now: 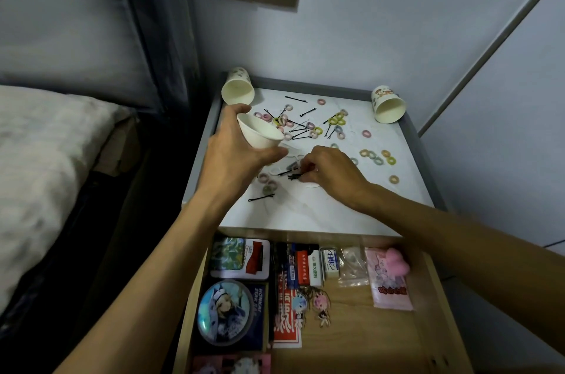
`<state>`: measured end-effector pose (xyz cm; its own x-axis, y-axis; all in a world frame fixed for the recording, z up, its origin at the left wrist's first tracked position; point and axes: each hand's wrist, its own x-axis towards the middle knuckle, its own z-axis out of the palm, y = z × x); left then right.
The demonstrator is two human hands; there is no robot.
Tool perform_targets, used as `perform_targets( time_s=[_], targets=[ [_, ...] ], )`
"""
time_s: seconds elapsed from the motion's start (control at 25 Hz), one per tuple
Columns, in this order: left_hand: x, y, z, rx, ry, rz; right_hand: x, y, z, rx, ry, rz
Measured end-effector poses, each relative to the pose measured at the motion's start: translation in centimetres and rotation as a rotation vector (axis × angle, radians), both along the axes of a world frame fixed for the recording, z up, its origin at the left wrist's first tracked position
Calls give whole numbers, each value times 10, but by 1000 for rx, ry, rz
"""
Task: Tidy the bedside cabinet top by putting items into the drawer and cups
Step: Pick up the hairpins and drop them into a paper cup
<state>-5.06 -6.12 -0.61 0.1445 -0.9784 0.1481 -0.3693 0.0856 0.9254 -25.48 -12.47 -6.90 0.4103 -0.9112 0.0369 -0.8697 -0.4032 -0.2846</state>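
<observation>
Cabinet top: our right hand pinches hairpins just below-right of the tilted cup gripped by our left hand.

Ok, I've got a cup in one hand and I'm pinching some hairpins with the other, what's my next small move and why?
Probably lift the bunch of black hairpins and drop it into the paper cup. The right hand already has its fingertips closed on them against the cabinet top, and the left hand holds the cup tilted, mouth open, just beside and above them.

Matt paper cup, smooth marble-look cabinet top, light wood drawer.
</observation>
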Motion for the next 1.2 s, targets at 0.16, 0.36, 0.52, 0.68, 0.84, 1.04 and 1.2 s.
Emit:
perform_targets(
  time_s=[0.16, 0.36, 0.52, 0.68, 0.84, 1.04, 1.2],
  targets=[
    [-1, 0, -1, 4, -1, 5, 2, -1, -1, -129, 201, 125],
    [-2, -1, -1, 7, -20, 12, 2, -7, 0, -278, 531, 368],
    [-2, -1, -2, 16, -22, 14, -3, -7, -1, -304, 600, 492],
    [0, 0, -1, 14, -23, 9, 4, -5, 14, -96, 94, 121],
    [0, -1, -2, 32, -35, 7, 2, -13, 30, 206, -702, -301],
    [-2, -2, -4, 22, -9, -4, -13, -17, 42, 390, -1055, -325],
    [-6, -2, -8, 35, -52, -18, -17, -16, 58, 408, -968, -274]
  ],
)
